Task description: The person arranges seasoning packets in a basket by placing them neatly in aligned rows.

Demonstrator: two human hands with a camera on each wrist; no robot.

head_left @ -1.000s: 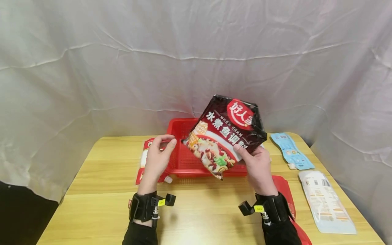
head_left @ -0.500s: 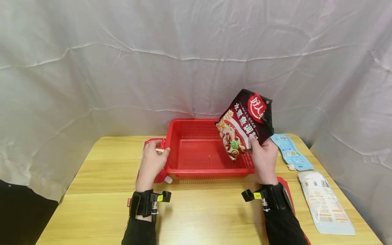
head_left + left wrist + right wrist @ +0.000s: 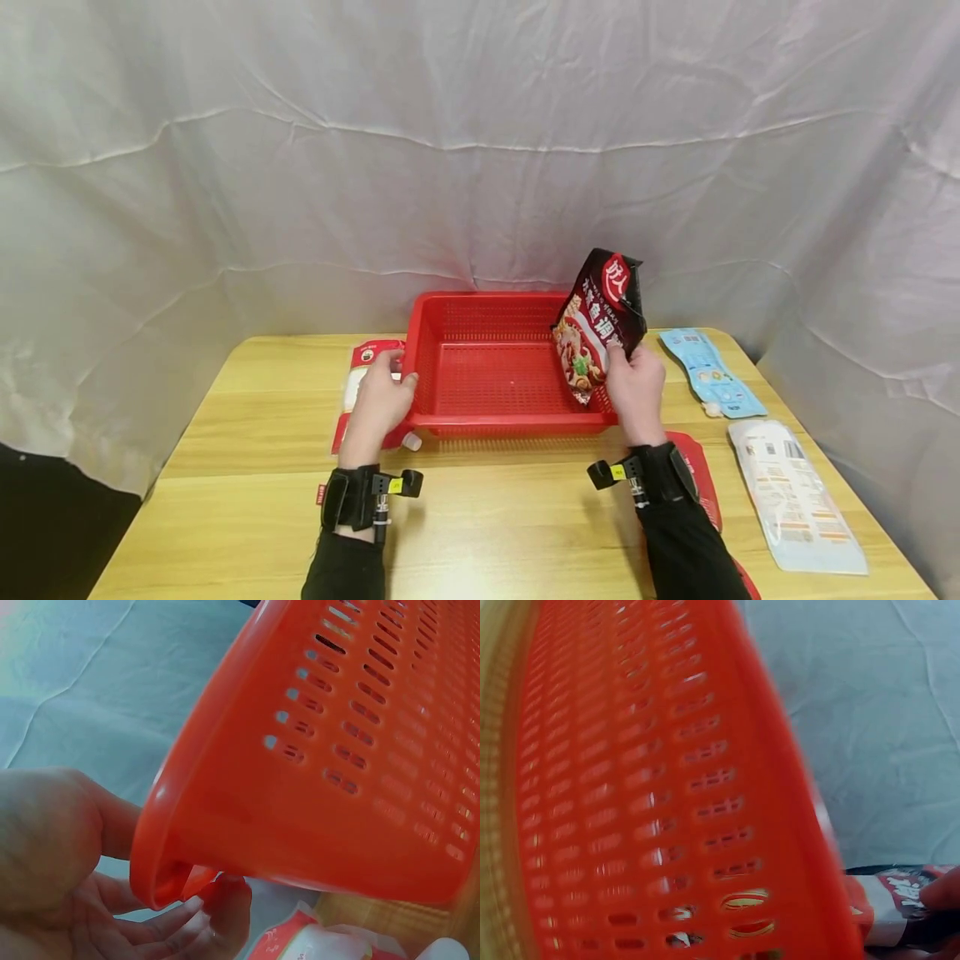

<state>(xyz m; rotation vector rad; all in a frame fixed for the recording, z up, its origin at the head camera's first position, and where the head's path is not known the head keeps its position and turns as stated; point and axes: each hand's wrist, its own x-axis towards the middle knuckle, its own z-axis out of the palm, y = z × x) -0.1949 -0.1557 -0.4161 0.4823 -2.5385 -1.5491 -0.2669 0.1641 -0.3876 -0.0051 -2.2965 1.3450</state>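
A black and red seasoning packet [image 3: 592,325] with a picture of food on it is in my right hand [image 3: 636,387], thumb on its front. It tilts over the right end of a red plastic basket [image 3: 495,419], its lower end inside the rim. In the right wrist view, part of the packet [image 3: 889,907] shows beyond the basket wall [image 3: 652,780]. My left hand [image 3: 382,400] is at the basket's left rim. The left wrist view has the rim [image 3: 180,787] between the thumb and the curled fingers [image 3: 225,907].
Under and beside my left hand lies a red and white spouted pouch [image 3: 352,392]. To the right are a light blue pouch [image 3: 712,371], a white pouch [image 3: 798,500] and a red package [image 3: 693,475] partly under my right arm. A grey curtain [image 3: 480,167] hangs behind the table.
The packet has moved from in front of the basket to its right end, then lower, its lower end into the basket. My left hand has come to the basket's left rim.
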